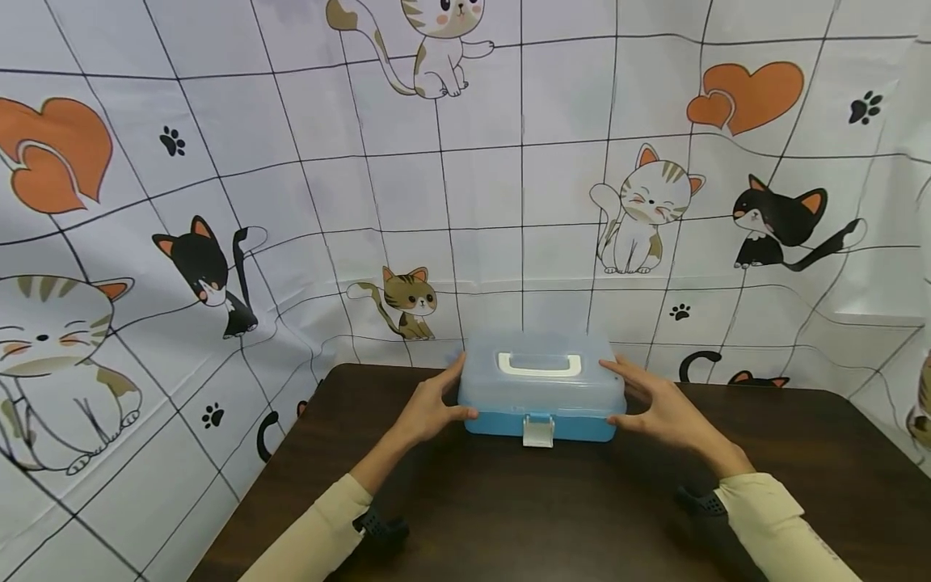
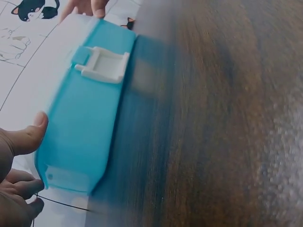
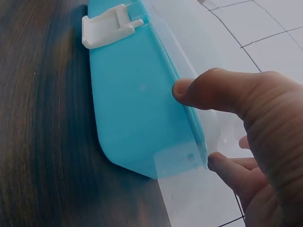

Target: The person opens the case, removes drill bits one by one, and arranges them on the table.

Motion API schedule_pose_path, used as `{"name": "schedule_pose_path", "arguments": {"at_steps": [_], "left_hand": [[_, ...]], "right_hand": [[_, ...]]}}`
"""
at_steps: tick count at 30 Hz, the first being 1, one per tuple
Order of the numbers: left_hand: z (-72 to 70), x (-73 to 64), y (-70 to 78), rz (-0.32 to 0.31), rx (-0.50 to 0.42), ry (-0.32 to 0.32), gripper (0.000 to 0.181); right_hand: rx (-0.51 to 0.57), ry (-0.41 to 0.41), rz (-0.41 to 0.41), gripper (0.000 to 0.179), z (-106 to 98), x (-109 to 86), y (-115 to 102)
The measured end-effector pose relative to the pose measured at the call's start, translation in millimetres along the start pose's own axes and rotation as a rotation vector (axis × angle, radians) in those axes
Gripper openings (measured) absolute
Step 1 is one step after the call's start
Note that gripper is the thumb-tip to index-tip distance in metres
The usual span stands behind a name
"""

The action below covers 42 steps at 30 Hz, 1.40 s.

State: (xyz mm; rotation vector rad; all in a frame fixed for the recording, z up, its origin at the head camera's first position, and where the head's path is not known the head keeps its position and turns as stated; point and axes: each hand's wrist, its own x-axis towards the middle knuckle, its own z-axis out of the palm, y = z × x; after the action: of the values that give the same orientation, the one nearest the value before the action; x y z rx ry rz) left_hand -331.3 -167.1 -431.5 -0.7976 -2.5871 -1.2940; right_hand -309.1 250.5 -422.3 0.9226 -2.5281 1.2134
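A plastic storage box (image 1: 541,388) with a light blue base and a cloudy, see-through lid sits near the table's back edge. A white carry handle (image 1: 540,365) lies on the lid, which is down on the base. At the front middle, a white latch (image 1: 538,432) hangs outward from its hinge; it also shows in both wrist views. My left hand (image 1: 431,404) grips the box's left end, thumb at the front corner and fingers along the side. The right hand (image 1: 660,406) holds the right end likewise, its thumb (image 3: 208,92) against the front rim. Some fingertips are hidden behind the box.
The dark brown wooden table (image 1: 509,517) spreads out in front of the box. Behind and to the left hangs a white gridded sheet (image 1: 480,186) printed with cats, hearts and paw marks, close to the table's back edge.
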Motion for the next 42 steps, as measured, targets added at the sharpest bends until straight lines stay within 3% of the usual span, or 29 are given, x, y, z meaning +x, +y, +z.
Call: {"name": "schedule_pose_path", "arguments": {"at_steps": [8,12,17,25,30,35,42], "left_hand": [[-5.4,-1.2,1.6,-0.005,-0.025,-0.013,0.100],[-7.4,6.7,9.4,0.066,-0.008,-0.001,0.096],[-11.9,10.6,17.2,0.137,0.047,0.016,0.087],[-22.4,2.5,23.4,0.170,0.156,-0.004,0.073],[-34.2,7.3,28.7,0.225,0.204,-0.004,0.070],[-32.6,9.2,26.4,0.244,0.154,0.074,0.070],[-21.7,11.0,21.8,0.270,-0.025,0.135,0.070]], "right_hand": [[-0.011,-0.020,0.008,0.086,-6.3,0.5,-8.5],[-0.036,-0.002,0.024,0.084,-17.5,-0.1,-19.4],[-0.051,0.026,-0.025,0.086,-23.9,4.9,-31.5],[0.038,-0.052,-0.085,0.088,-31.2,-4.2,-39.0],[0.080,-0.065,-0.035,0.080,-45.9,-7.6,-45.4],[0.018,-0.038,0.025,0.076,-54.3,-10.4,-55.2],[-0.063,-0.026,0.076,0.075,-60.3,-15.5,-68.0]]}}
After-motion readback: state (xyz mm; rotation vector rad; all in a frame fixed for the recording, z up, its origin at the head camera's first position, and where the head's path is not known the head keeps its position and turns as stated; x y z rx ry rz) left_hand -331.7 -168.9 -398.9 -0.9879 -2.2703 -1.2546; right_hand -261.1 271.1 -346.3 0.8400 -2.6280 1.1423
